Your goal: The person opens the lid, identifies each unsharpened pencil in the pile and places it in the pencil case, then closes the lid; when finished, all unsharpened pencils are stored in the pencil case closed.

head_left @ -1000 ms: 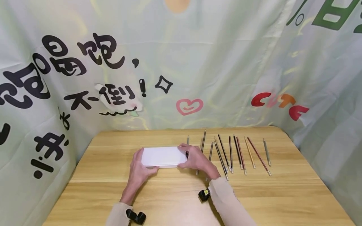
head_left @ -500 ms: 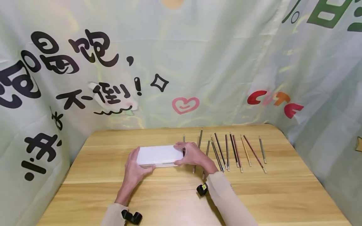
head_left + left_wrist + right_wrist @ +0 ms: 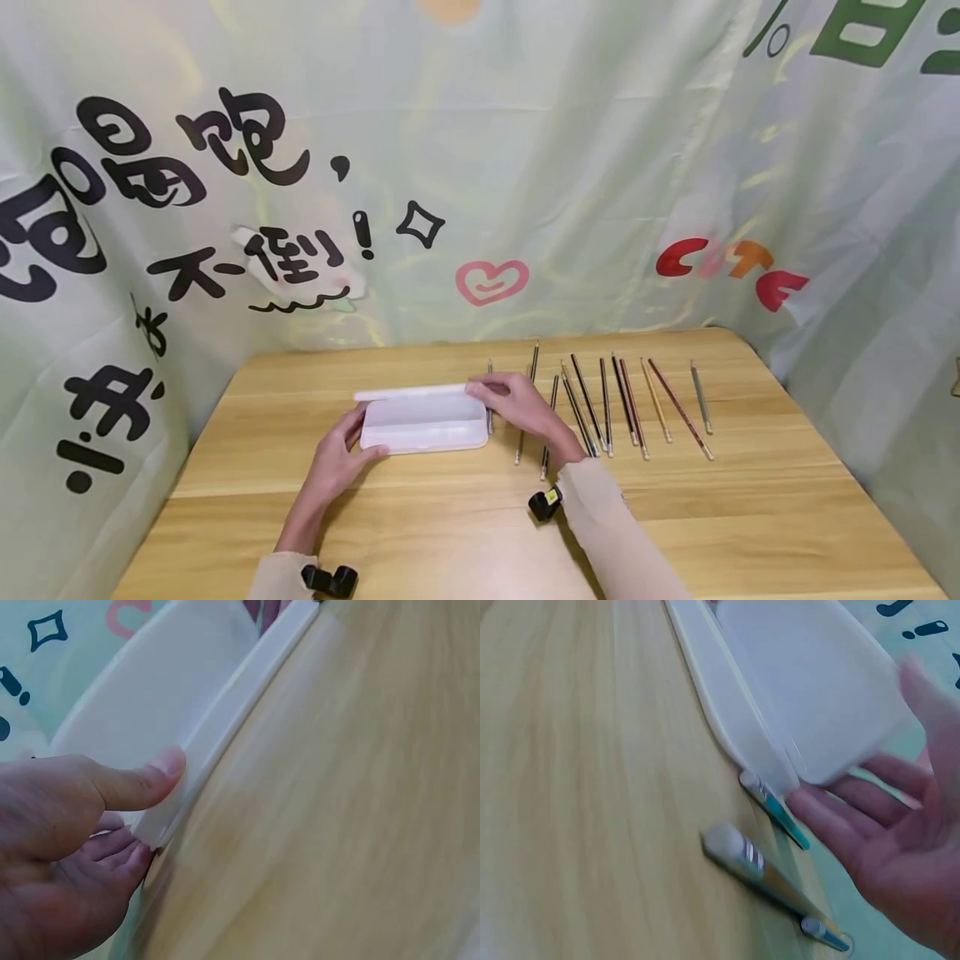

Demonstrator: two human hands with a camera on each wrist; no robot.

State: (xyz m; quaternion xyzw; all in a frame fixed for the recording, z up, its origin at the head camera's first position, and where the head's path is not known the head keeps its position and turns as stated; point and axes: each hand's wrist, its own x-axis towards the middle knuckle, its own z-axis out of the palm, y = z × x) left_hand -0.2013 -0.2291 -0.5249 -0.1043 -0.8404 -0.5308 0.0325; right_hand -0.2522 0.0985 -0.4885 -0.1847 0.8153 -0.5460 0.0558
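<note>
A white box (image 3: pixel 423 433) lies on the table with its lid (image 3: pixel 412 392) raised along the back edge; the part of the interior that shows holds nothing. My left hand (image 3: pixel 333 458) grips the box's left end, and in the left wrist view the thumb (image 3: pixel 150 784) lies on the front wall. At the lid's right end is my right hand (image 3: pixel 525 408). The right wrist view shows its fingers (image 3: pixel 855 806) stretched out behind the lid (image 3: pixel 817 682), the blurred thumb standing apart from them.
Several pencils (image 3: pixel 630 400) lie spread over the right half of the wooden table (image 3: pixel 465 517), a few close to the box's right end and under my right forearm. A printed curtain (image 3: pixel 585 183) hangs behind and beside the table.
The box was closed in both earlier frames; its lid has swung up and back. My left hand has shifted slightly left, and my right hand has moved up with the lid.
</note>
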